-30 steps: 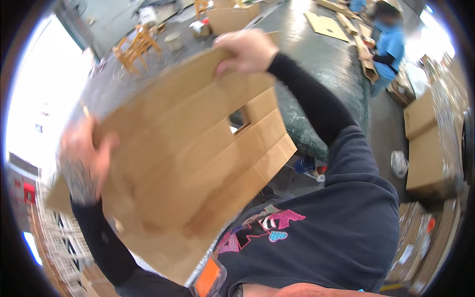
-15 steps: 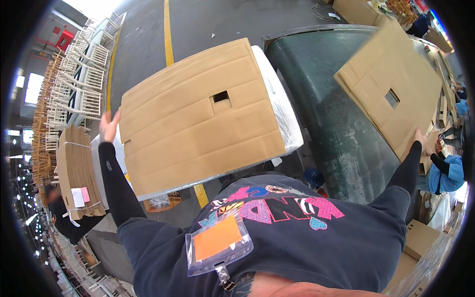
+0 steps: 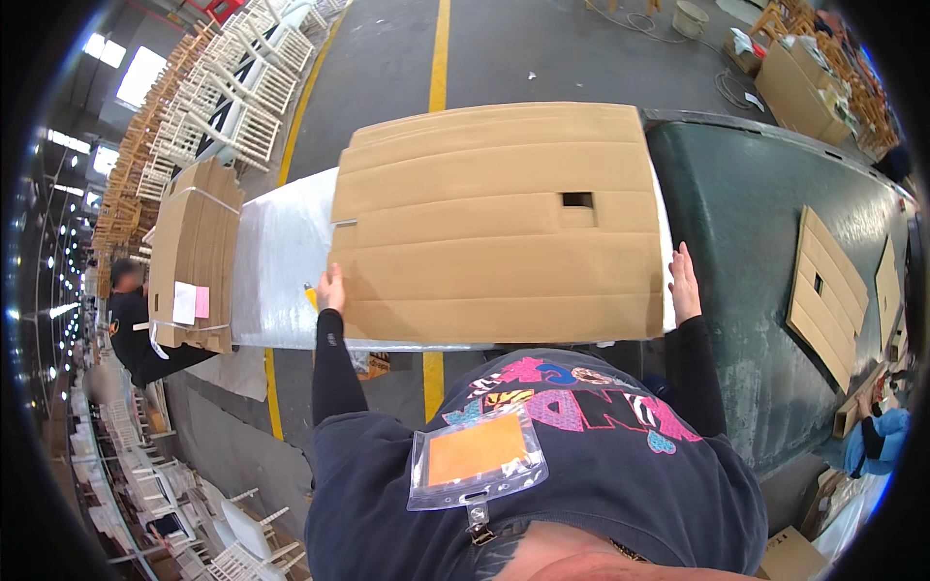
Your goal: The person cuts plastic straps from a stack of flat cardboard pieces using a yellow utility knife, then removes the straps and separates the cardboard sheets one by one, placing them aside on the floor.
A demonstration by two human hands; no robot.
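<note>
A stack of flat brown cardboard sheets (image 3: 484, 281) lies in front of me on a table wrapped in clear plastic. Its top sheet has a small rectangular cut-out towards the right. My left hand (image 3: 331, 289) rests against the stack's left edge, fingers stretched along it. At the right edge, my right hand (image 3: 684, 281) is held flat with its fingers extended, beside or touching the sheets. Neither hand grips anything. To the right, a loose cardboard sheet (image 3: 825, 290) with a similar cut-out lies on a green surface (image 3: 736, 290).
A strapped cardboard bundle (image 3: 194, 252) with white and pink papers stands on the plastic-wrapped surface (image 3: 283, 257) at left. One person (image 3: 131, 320) is beyond it; a blue-clad person (image 3: 886, 436) works at far right. Stacked white chairs (image 3: 237, 107) line the far left.
The sheet my right hand held is now released and lies farther right on the green surface. Both hands have come to the stack's sides. My view has turned, shifting the stack rightward.
</note>
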